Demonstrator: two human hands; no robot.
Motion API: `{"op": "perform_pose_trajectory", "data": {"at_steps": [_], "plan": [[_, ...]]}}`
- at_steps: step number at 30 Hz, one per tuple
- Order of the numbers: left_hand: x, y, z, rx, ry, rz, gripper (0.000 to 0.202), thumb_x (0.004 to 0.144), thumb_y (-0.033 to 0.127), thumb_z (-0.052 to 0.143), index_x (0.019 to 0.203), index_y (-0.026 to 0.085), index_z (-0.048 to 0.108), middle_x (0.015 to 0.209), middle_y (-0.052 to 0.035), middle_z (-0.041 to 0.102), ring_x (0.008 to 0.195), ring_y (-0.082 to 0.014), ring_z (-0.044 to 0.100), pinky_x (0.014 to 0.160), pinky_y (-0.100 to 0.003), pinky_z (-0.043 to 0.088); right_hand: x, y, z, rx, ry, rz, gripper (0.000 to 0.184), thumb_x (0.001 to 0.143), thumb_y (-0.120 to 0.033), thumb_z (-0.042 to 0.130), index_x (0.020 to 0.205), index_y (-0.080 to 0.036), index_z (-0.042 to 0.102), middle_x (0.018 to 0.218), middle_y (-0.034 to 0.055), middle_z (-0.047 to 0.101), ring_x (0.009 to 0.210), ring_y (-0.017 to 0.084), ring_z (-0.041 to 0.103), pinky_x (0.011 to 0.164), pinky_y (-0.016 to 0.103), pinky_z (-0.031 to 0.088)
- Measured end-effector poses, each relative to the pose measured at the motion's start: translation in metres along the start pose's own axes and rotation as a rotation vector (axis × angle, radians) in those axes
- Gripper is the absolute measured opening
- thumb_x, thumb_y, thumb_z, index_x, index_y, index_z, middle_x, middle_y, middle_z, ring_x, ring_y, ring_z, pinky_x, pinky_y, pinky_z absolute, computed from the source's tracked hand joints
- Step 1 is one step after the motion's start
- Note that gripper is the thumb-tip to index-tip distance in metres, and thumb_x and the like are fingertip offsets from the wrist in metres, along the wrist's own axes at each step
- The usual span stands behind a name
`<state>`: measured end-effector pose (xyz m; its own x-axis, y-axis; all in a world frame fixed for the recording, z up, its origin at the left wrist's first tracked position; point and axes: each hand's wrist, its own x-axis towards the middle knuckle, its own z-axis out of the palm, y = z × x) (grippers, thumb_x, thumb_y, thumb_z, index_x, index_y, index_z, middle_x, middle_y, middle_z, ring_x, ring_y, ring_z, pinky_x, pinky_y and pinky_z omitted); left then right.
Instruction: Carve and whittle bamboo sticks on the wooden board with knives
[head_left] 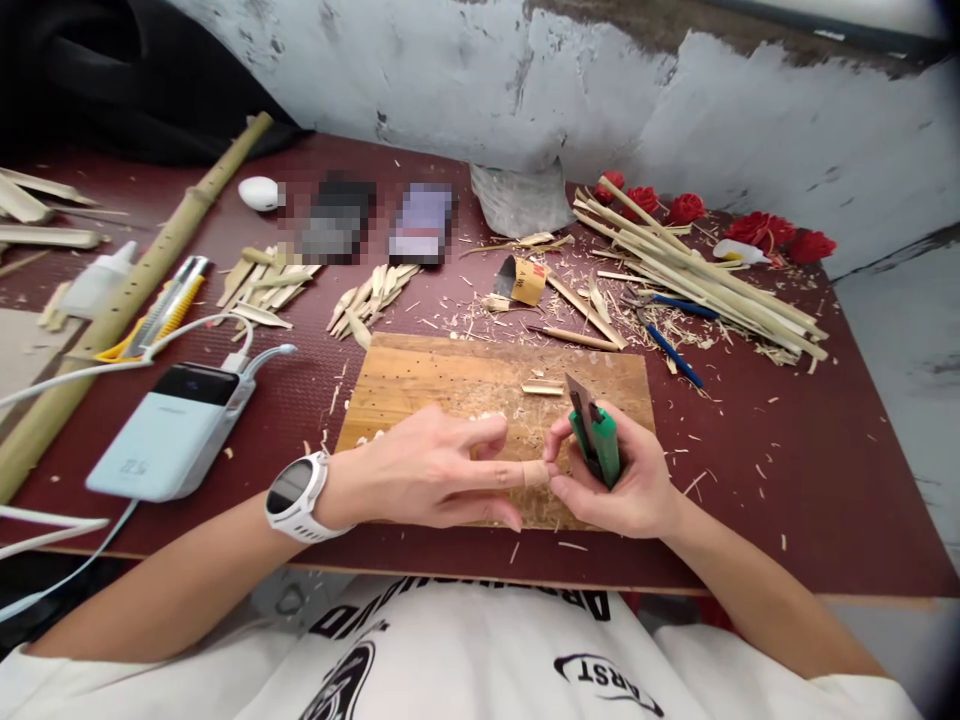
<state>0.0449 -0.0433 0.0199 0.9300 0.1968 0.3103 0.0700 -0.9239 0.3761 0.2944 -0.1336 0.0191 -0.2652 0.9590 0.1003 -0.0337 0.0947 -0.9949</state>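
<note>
My right hand (622, 480) is closed round a green utility knife (595, 437), its blade pointing up and away. My left hand (435, 470) reaches across with fingers stretched out, and one fingertip wears a tan bandage that my right thumb and forefinger pinch. Both hands hover over a pegged wooden board (465, 385) strewn with shavings. A short cut bamboo piece (541, 389) lies on the board just beyond my right hand. A white smartwatch (296, 495) sits on my left wrist.
On the dark red table (787, 480) lie a bundle of bamboo strips (705, 270), red fabric roses (750, 225), blue pens (675, 355), a tape roll (521, 280), cut bamboo petals (371, 295), a yellow cutter (161, 310), a bamboo pole (127, 300) and a power bank (169, 430) with cables.
</note>
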Motion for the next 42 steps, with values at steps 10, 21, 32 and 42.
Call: {"op": "perform_pose_trajectory", "data": {"at_steps": [10, 21, 32, 42], "plan": [[-0.0005, 0.002, 0.0008, 0.02, -0.002, -0.017, 0.047, 0.104, 0.06, 0.054, 0.141, 0.032, 0.06, 0.094, -0.0017, 0.055, 0.061, -0.0097, 0.047, 0.051, -0.023, 0.033, 0.0003, -0.0039, 0.0009, -0.153, 0.024, -0.018, 0.043, 0.081, -0.01, 0.078, 0.116, -0.026, 0.06, 0.1, -0.0006, 0.071, 0.047, 0.003, 0.042, 0.041, 0.021, 0.035], [-0.0008, 0.004, 0.0002, 0.035, -0.04, -0.082, 0.05, 0.103, 0.066, 0.05, 0.141, 0.035, 0.061, 0.096, -0.0028, 0.051, 0.06, -0.0096, 0.045, 0.048, -0.021, 0.035, 0.0005, -0.0059, 0.0006, -0.205, 0.052, 0.008, 0.037, 0.082, -0.015, 0.08, 0.112, -0.025, 0.061, 0.096, -0.0002, 0.071, 0.047, 0.003, 0.043, 0.04, 0.021, 0.034], [-0.0016, 0.0035, 0.0014, 0.053, -0.089, -0.105, 0.045, 0.104, 0.064, 0.049, 0.133, 0.035, 0.067, 0.099, -0.0043, 0.051, 0.063, -0.0101, 0.049, 0.051, -0.02, 0.041, 0.0015, -0.0027, 0.003, -0.282, 0.065, -0.004, 0.033, 0.082, -0.018, 0.081, 0.108, -0.024, 0.062, 0.087, -0.0023, 0.071, 0.044, 0.003, 0.044, 0.039, 0.02, 0.036], [-0.0003, 0.0026, 0.004, 0.139, -0.089, -0.101, 0.052, 0.1, 0.069, 0.049, 0.139, 0.038, 0.063, 0.098, -0.0028, 0.048, 0.061, -0.0079, 0.042, 0.048, -0.018, 0.034, 0.0027, -0.0012, 0.0046, -0.308, 0.067, 0.023, 0.029, 0.084, -0.02, 0.08, 0.105, -0.024, 0.061, 0.086, -0.0027, 0.071, 0.043, 0.003, 0.045, 0.039, 0.019, 0.035]]}}
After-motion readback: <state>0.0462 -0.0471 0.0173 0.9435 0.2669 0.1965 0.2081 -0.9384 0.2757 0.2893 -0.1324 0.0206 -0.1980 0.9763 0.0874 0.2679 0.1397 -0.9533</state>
